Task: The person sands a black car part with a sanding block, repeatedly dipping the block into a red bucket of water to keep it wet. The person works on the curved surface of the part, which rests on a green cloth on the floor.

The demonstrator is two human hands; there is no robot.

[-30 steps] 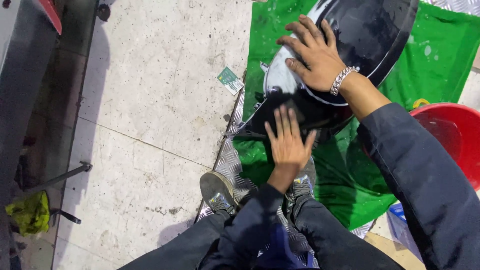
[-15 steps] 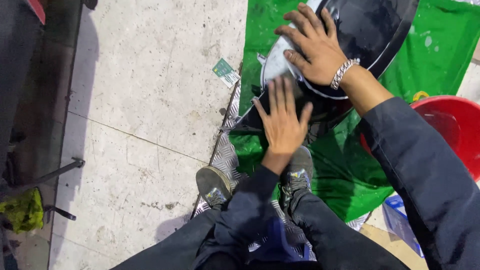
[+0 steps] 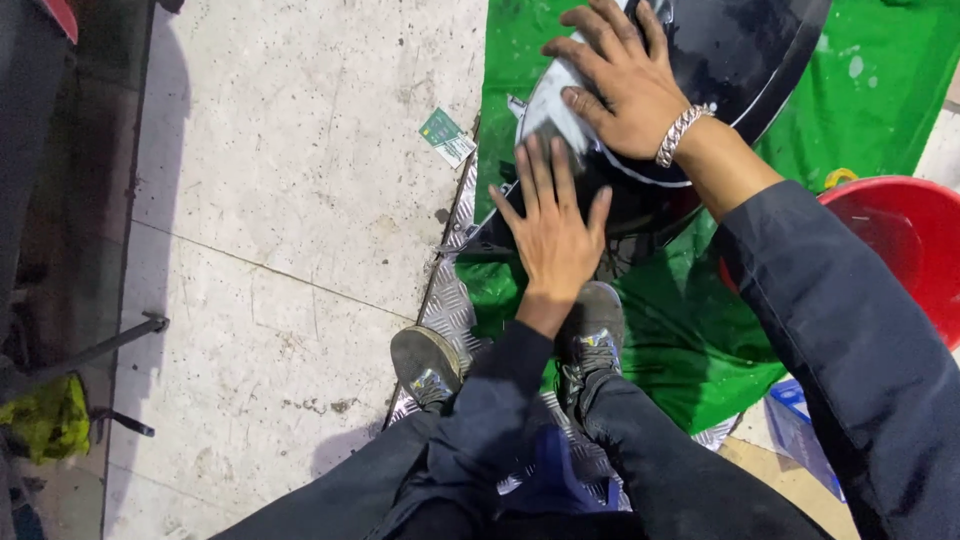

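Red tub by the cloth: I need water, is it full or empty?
Cannot tell: only part of the red tub shows, behind a sleeve.

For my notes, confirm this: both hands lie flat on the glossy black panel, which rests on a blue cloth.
Not quite. The head view shows the left hand and right hand flat on the black panel, but the cloth beneath it is green, not blue.

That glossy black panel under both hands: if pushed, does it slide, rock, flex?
The panel looks curved and glossy with wet spots, so palms may slip. It lies on a loose green cloth, which would probably bunch and slide along. Left hand and right hand both press flat, hinting it rocks.
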